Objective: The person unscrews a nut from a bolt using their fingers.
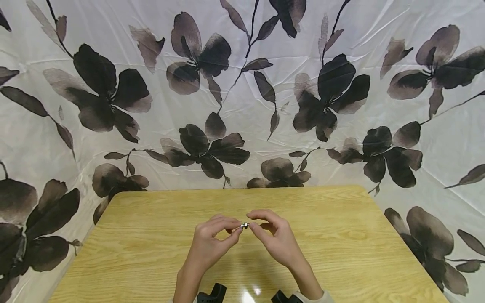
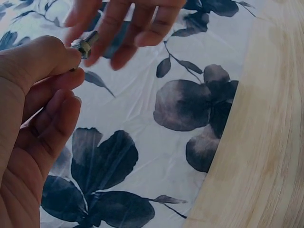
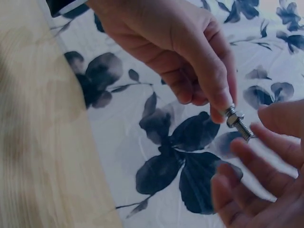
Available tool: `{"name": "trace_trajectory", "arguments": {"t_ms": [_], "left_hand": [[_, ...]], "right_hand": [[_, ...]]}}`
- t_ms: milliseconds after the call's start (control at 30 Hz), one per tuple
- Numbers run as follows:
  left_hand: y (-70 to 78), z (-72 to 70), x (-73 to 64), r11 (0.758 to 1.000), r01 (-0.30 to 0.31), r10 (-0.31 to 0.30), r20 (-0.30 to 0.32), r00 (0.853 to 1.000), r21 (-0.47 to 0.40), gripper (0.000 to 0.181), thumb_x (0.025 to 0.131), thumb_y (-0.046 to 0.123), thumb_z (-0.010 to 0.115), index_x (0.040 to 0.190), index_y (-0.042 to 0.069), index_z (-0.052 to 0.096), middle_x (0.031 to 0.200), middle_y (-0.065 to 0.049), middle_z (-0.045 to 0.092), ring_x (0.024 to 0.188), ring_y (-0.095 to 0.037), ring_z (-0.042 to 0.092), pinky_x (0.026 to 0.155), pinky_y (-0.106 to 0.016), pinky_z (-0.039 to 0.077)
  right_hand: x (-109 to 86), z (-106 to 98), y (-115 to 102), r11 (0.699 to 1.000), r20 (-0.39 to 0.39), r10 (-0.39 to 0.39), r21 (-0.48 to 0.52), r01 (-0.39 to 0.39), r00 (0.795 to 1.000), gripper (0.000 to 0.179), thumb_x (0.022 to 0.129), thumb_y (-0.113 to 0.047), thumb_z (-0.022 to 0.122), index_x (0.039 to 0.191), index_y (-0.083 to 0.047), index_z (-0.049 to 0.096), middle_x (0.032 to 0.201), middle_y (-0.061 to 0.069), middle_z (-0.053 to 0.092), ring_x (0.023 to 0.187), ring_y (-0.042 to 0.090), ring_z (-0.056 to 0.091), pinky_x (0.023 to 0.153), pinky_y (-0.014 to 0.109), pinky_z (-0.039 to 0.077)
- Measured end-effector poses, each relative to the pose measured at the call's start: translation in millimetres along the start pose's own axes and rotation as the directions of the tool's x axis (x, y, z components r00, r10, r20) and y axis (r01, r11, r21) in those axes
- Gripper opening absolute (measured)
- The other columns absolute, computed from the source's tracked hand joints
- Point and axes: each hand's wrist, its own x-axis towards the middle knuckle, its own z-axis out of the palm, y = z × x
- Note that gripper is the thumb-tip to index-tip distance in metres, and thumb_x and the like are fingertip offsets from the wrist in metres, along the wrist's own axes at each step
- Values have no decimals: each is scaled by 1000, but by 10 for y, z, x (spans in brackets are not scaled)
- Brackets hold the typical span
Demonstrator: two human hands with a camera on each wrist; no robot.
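Observation:
A small silvery bolt (image 1: 245,225) with a hex nut on its threads is held above the table, between both hands. My left hand (image 1: 210,242) pinches one end of it between thumb and fingertips, which hide that end. In the right wrist view, the nut (image 3: 234,119) sits partway along the bolt, and the bare threaded tip points towards my right hand (image 3: 266,180). That hand's fingers are loosely spread, with the thumb and index finger apart around the tip. In the left wrist view the bolt (image 2: 85,45) pokes out past the left thumb.
Below the hands lies a light wooden table (image 1: 151,235) with rounded far corners. Behind it and at both sides hangs a pale cloth (image 1: 265,113) printed with dark flowers. Dark wrist devices (image 1: 213,293) show at the bottom edge.

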Motion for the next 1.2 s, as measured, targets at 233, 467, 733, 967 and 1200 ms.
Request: {"name": "trace_trajectory", "arguments": {"t_ms": [233, 467, 733, 967, 1200], "left_hand": [[3, 8, -24, 1000, -1, 1, -18, 1000, -18, 27, 74, -11, 84, 94, 8, 81, 89, -9, 79, 75, -18, 71, 68, -20, 60], [4, 14, -2, 999, -23, 23, -15, 1000, -29, 26, 76, -12, 82, 93, 7, 81, 88, -7, 79, 74, -16, 70, 68, -21, 59], [-16, -21, 3, 1000, -9, 9, 0, 1000, -10, 24, 76, -10, 81, 91, 8, 80, 88, -5, 78, 75, -14, 70, 69, -18, 58], [-2, -13, -10, 1000, -22, 22, -5, 1000, -11, 26, 74, -12, 82, 91, 8, 80, 88, -6, 78, 74, -15, 69, 69, -19, 58], [9, 8, 10, 1000, -21, 21, -14, 1000, 3, 26, 73, -12, 82, 90, 8, 80, 88, -9, 78, 72, -16, 70, 67, -20, 59]], "right_hand": [[-11, 4, 46, 991, 25, 124, -55, -123, 992, 21, 104, -27, 63, 107, -13, 78, 102, 9, 77, 93, 12, 71, 82, 28, 60], [-20, -3, 60, 991, 45, 132, -32, -131, 990, 18, 102, -25, 66, 108, -12, 77, 104, 14, 76, 93, 17, 71, 81, 28, 60], [-1, 23, 33, 997, 52, 74, 25, -76, 996, 17, 100, -19, 69, 113, -9, 75, 107, 11, 75, 95, 17, 71, 79, 29, 61], [2, 25, 22, 999, 43, -12, 47, 10, 999, 16, 100, -11, 67, 113, -4, 75, 112, 13, 74, 101, 18, 71, 83, 31, 61], [4, -7, 5, 998, 20, -42, 53, 41, 999, 19, 101, -8, 65, 117, -3, 73, 118, 16, 73, 108, 19, 70, 85, 32, 61]]}}
